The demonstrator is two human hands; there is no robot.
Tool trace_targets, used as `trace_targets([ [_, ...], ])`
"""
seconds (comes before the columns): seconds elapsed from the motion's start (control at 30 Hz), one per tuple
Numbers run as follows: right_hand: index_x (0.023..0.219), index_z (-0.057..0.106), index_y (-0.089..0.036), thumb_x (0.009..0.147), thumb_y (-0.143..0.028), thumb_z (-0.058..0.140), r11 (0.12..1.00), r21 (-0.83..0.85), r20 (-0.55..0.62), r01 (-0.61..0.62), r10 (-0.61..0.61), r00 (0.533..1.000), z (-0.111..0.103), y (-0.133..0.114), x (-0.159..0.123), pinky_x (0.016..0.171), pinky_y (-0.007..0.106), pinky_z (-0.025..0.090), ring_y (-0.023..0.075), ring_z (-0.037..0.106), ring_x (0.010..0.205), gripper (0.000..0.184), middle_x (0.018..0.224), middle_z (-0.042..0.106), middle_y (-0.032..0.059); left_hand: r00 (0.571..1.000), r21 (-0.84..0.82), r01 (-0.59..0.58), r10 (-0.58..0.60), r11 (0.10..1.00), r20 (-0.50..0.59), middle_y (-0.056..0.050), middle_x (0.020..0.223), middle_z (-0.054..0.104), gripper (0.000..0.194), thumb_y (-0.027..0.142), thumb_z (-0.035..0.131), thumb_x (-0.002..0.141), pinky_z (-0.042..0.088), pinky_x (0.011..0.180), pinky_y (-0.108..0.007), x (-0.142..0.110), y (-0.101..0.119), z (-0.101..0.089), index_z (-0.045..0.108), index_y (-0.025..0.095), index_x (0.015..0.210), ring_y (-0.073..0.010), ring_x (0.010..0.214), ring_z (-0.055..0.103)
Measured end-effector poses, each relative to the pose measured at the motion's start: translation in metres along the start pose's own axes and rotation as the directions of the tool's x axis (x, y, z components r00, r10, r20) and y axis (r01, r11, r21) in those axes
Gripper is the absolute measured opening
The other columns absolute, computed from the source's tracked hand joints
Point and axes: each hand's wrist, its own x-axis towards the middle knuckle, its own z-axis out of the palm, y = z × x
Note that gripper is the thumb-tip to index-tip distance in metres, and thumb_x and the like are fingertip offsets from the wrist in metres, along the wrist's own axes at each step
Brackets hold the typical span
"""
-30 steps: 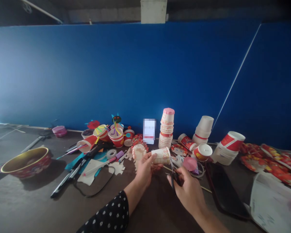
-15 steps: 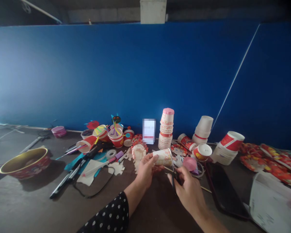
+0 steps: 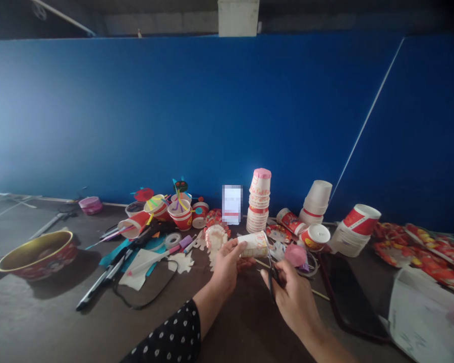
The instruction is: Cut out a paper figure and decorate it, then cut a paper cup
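My left hand (image 3: 229, 264) is closed around a white paper cup (image 3: 252, 245) with orange-red marks, held on its side above the table. In my right hand (image 3: 289, 287) is a pair of black-handled scissors (image 3: 273, 276), fingers in the loops. The blades reach up against the cup's right-hand end; how far they cut into it cannot be made out. Behind the cup stands a tall stack of paper cups (image 3: 258, 214) topped with pink. Close by on the right lies a round pink lid-like piece (image 3: 295, 255).
Left are a gold-rimmed bowl (image 3: 38, 267), decorated cups (image 3: 180, 214), a tape roll (image 3: 173, 239) and paper scraps (image 3: 180, 262). Right are more cup stacks (image 3: 355, 229), a dark phone-like slab (image 3: 353, 297), red patterned paper pieces (image 3: 395, 252) and a translucent bag (image 3: 419, 312). A blue wall (image 3: 212, 111) rises behind.
Almost nothing differs. Both hands hold the cup and scissors in nearly the same place, and the whole view has shifted very slightly.
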Motion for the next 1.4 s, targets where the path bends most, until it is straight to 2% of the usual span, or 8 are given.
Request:
trace_targets([
  [0.27, 0.075, 0.049, -0.021, 0.083, -0.041, 0.048, 1.000, 0.008, -0.026, 0.021, -0.021, 0.999, 0.0013, -0.0003, 0.0008, 0.043, 0.022, 0.038, 0.0159, 0.056, 0.044, 0.021, 0.052, 0.060, -0.0012, 1.000, 0.005, 0.000, 0.000, 1.000, -0.021, -0.008, 0.072, 0.067, 0.034, 0.028, 0.066, 0.069, 0.045, 0.044, -0.016, 0.0011, 0.0001, -0.0012, 0.054, 0.010, 0.095, -0.0122, 0.048, 0.062],
  [0.8, 0.074, 0.048, -0.022, 0.085, -0.040, 0.046, 1.000, 0.018, 0.019, 0.016, -0.016, 1.000, 0.0021, 0.0004, 0.0001, 0.043, 0.023, 0.037, 0.0169, 0.056, 0.045, 0.021, 0.053, 0.060, -0.0009, 0.997, 0.009, -0.037, 0.038, 0.999, -0.066, -0.007, 0.077, 0.066, 0.040, 0.026, 0.069, 0.066, 0.047, 0.045, -0.019, 0.0056, 0.0005, -0.0045, 0.052, 0.011, 0.099, -0.0128, 0.050, 0.062],
  [0.97, 0.076, 0.048, -0.022, 0.085, -0.039, 0.046, 1.000, 0.022, 0.031, 0.018, -0.019, 0.999, 0.0024, 0.0014, -0.0005, 0.041, 0.023, 0.036, 0.0169, 0.056, 0.045, 0.020, 0.053, 0.060, -0.0005, 0.997, -0.003, -0.067, 0.067, 0.998, -0.049, -0.004, 0.072, 0.065, 0.042, 0.026, 0.072, 0.063, 0.045, 0.044, -0.019, 0.0062, 0.0030, -0.0038, 0.051, 0.012, 0.097, -0.0122, 0.048, 0.061],
  [1.4, 0.076, 0.048, -0.021, 0.086, -0.038, 0.045, 0.999, 0.017, 0.046, 0.047, -0.048, 0.998, 0.0012, 0.0006, -0.0002, 0.042, 0.023, 0.036, 0.0168, 0.057, 0.043, 0.019, 0.052, 0.060, -0.0001, 0.995, -0.009, -0.097, 0.096, 0.995, -0.026, -0.003, 0.077, 0.063, 0.057, 0.026, 0.074, 0.059, 0.043, 0.047, -0.019, 0.0059, 0.0078, -0.0043, 0.048, 0.012, 0.108, -0.0099, 0.050, 0.059],
])
